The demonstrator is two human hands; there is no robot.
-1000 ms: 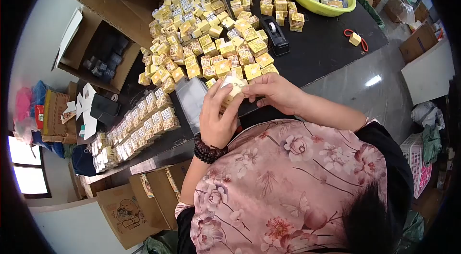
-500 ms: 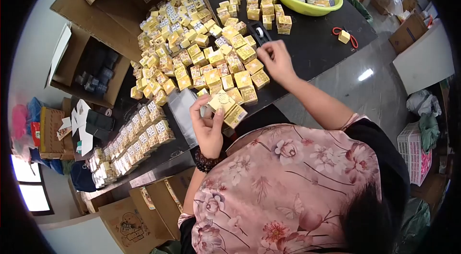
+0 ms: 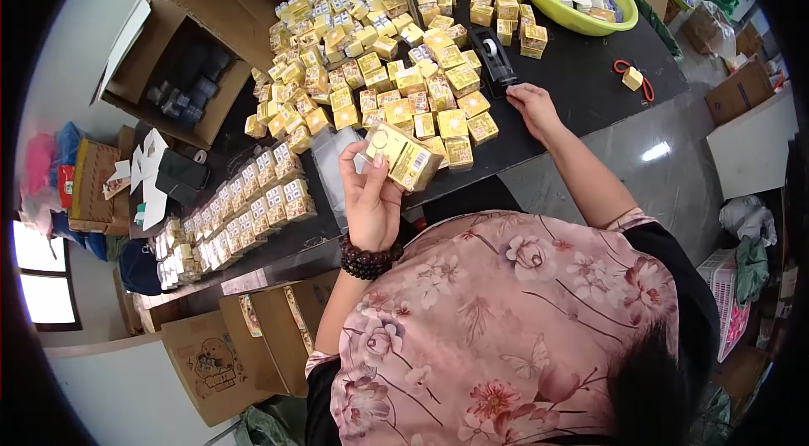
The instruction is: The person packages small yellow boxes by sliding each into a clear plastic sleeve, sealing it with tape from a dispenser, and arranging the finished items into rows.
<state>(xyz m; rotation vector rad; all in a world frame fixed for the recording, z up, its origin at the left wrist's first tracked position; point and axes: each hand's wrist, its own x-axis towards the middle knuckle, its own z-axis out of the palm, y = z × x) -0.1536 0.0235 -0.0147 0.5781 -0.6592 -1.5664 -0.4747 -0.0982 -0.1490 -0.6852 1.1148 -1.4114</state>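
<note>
My left hand (image 3: 376, 206), wearing dark beaded bracelets at the wrist, grips a small block of yellow printed boxes (image 3: 403, 158) with a barcode on one side. The thumb lies on its top face. My right hand (image 3: 536, 110) is closed in a pinch at the front end of a black tape dispenser (image 3: 495, 58), which stands on the table. Whatever lies between those fingertips is too small to make out. Just beyond the left hand spreads a large heap of similar yellow boxes (image 3: 413, 79). Clear plastic sheets (image 3: 330, 168) lie left of the held block.
A big cardboard carton (image 3: 244, 8) lies open behind the heap. Rows of stacked boxes (image 3: 244, 218) run along the table's left. Further right are a green basin (image 3: 581, 20) full of cards or packets, and red-handled scissors (image 3: 647, 90) with a yellow box on them.
The view has shifted, so the table appears further right and higher. My left hand has tilted the block, showing more of its barcode side. My right hand stays by the dispenser's end, fingers more extended.
</note>
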